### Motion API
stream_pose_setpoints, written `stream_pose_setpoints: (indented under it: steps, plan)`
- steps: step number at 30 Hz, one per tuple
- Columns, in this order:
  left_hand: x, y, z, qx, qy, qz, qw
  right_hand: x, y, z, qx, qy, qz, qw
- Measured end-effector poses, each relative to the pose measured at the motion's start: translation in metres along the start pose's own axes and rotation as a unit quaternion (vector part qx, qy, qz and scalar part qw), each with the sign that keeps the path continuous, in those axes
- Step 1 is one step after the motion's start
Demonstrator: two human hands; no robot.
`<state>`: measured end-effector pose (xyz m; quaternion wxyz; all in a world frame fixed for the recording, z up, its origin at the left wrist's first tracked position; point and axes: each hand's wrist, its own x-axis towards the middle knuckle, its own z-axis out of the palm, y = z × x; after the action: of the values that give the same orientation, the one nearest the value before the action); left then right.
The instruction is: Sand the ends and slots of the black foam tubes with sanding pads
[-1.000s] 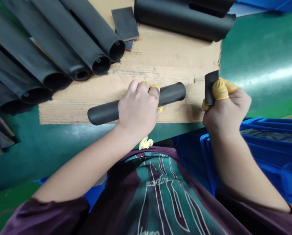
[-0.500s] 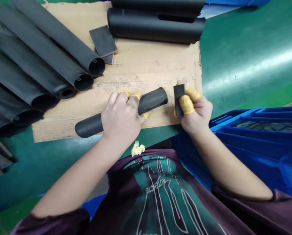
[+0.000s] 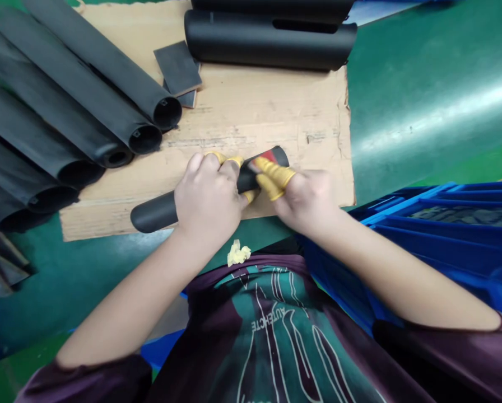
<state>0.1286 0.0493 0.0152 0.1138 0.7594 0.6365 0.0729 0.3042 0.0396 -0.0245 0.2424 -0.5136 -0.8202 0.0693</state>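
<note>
A slim black tube [image 3: 153, 212] lies slantwise on the cardboard near its front edge. My left hand [image 3: 209, 193] is wrapped over its middle and grips it, with yellow covers on the fingertips. My right hand [image 3: 303, 190], also with yellow finger covers, is closed at the tube's right end. Between its fingers and the tube shows a small pad [image 3: 271, 155], red on the visible side, which looks like sandpaper. It appears pressed against the tube's surface. Motion blurs the right fingers, and they hide most of the pad.
Several long dark tubes [image 3: 108, 92] lie side by side at the left. Thicker black slotted tubes [image 3: 268, 42] lie along the back of the cardboard [image 3: 251, 106]. Dark square pieces [image 3: 177, 68] sit between them. A blue crate [image 3: 452, 240] stands at the right.
My right hand has moved left with the pad, from beside the tube onto its right end. The pad's red side now shows instead of its dark face. My left hand keeps its grip.
</note>
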Motion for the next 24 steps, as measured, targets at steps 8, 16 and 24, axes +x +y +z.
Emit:
stream_pose_setpoints:
  steps: [8,16,24]
  plan:
    - [0.006,0.003,-0.008,0.005,-0.061,-0.019,0.998,0.002,-0.003,0.005,0.034,-0.005,-0.002,0.999]
    - [0.009,0.001,-0.010,0.002,-0.065,-0.015,0.998,-0.006,-0.008,0.002,0.058,0.004,0.034,0.998]
    - [0.008,0.001,-0.007,0.004,-0.058,-0.006,0.998,0.005,-0.014,-0.006,0.035,-0.006,0.070,0.997]
